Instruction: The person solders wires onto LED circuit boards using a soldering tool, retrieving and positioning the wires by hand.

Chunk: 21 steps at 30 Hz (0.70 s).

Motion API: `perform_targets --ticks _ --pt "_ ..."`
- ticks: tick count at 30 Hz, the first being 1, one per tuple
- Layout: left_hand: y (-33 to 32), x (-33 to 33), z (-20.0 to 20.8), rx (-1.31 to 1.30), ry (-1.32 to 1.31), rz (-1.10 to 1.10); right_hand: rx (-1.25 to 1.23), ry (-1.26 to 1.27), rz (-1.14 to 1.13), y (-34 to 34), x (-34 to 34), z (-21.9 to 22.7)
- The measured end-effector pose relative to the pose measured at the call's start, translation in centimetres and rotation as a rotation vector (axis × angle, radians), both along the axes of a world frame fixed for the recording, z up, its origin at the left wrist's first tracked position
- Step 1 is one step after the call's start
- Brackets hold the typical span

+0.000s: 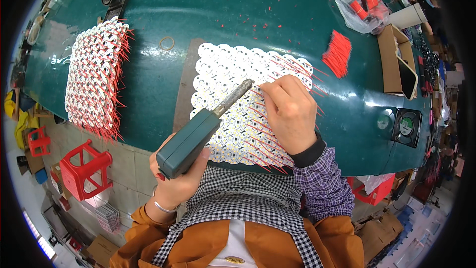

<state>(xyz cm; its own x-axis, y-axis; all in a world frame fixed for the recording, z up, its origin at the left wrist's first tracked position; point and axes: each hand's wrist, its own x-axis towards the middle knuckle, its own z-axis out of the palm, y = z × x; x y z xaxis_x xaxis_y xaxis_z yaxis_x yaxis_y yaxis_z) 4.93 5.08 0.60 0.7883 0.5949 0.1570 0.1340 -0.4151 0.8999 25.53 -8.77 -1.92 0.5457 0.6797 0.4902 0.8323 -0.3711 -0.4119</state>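
Observation:
My left hand (181,178) is wrapped round the dark green body of a soldering gun (191,141). Its metal tip (243,89) points up and right, over a panel of white round circuit boards (223,84) joined in rows. Just right of the tip, my right hand (292,111) is closed in a pinch on a thin red wire, mostly hidden by the fingers. Short red wires (260,129) stick out from boards on the panel's right side. Beneath the panel, a brown board (184,92) shows along the left edge.
On the green table (148,10), a stack of wired panels (94,74) lies left. To the right are a bundle of red wires (338,53), a cardboard box (389,59), a bag of red bundles (359,0) and a small fan (407,126). A red stool (87,168) stands left.

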Motion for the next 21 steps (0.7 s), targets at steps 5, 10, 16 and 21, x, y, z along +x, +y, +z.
perform_targets --ticks 5,10,16,21 --pt "-0.07 0.23 0.31 0.001 -0.017 0.019 -0.059 0.053 -0.021 -0.13 -0.26 0.48" --pt "-0.22 0.45 0.00 -0.024 -0.025 -0.004 -0.033 0.053 -0.023 -0.16 -0.27 0.22" --pt "-0.35 0.63 0.02 -0.026 -0.025 0.003 -0.006 -0.015 0.001 -0.04 0.01 -0.18" --pt "-0.22 0.07 -0.09 0.015 -0.025 0.007 -0.010 -0.008 -0.007 0.04 0.02 -0.11"
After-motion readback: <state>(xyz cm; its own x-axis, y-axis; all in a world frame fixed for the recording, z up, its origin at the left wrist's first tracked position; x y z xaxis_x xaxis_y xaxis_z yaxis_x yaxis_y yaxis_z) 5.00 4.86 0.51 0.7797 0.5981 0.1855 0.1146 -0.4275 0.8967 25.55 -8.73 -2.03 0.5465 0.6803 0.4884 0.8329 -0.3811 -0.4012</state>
